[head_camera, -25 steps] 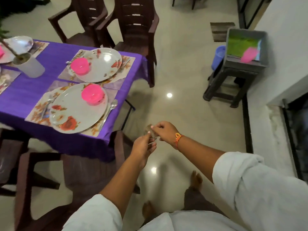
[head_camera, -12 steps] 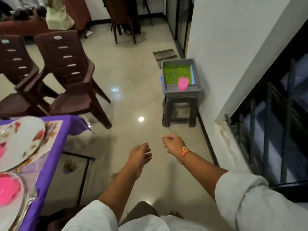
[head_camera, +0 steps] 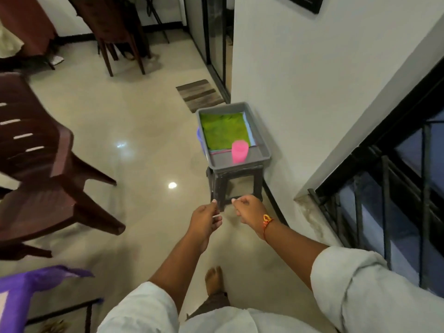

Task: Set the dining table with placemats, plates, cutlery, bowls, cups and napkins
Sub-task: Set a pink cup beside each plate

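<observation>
Standing upright at the near end of a grey rectangular plastic tray point(head_camera: 240, 166), the pink plastic cup point(head_camera: 239, 152) touches the edge of a green folded cloth point(head_camera: 223, 131) that fills the tray's far part. We note the tray sits on a dark square stool point(head_camera: 217, 183), just beside the white wall point(head_camera: 312, 92).

Our left hand point(head_camera: 204, 221) and right hand point(head_camera: 248, 209) hang close together in front of the stool, below the tray and apart from the cup. Left fingers relaxed, loosely bent, nothing in them. Right fingers curled in toward the palm, nothing visible in the grasp; orange thread bracelet point(head_camera: 266, 221) on that wrist.

Further out: brown plastic chair point(head_camera: 48, 188) on the left, purple tablecloth corner point(head_camera: 21, 282) at lower left, striped doormat point(head_camera: 199, 94) beyond the tray.
</observation>
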`<control>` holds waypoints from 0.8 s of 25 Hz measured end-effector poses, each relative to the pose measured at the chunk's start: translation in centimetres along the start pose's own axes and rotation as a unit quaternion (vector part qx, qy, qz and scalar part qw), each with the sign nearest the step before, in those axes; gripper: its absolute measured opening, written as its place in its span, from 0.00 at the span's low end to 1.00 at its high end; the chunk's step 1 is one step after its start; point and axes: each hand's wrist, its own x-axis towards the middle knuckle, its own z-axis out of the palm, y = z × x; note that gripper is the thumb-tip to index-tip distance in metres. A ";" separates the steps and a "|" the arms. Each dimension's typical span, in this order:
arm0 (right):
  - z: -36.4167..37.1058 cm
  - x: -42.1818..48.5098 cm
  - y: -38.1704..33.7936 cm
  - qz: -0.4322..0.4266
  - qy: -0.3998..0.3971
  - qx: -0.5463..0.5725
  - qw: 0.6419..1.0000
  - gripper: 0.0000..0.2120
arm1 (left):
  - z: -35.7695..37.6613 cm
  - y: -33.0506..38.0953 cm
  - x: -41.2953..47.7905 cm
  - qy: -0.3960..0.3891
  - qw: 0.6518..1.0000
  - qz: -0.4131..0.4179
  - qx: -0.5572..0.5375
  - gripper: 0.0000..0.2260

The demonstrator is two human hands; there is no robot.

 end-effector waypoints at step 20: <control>-3.5 38.0 -7.5 -0.001 0.005 -0.260 0.966 0.56 | 9.4 14.0 33.2 -0.001 0.972 -0.045 0.230 0.25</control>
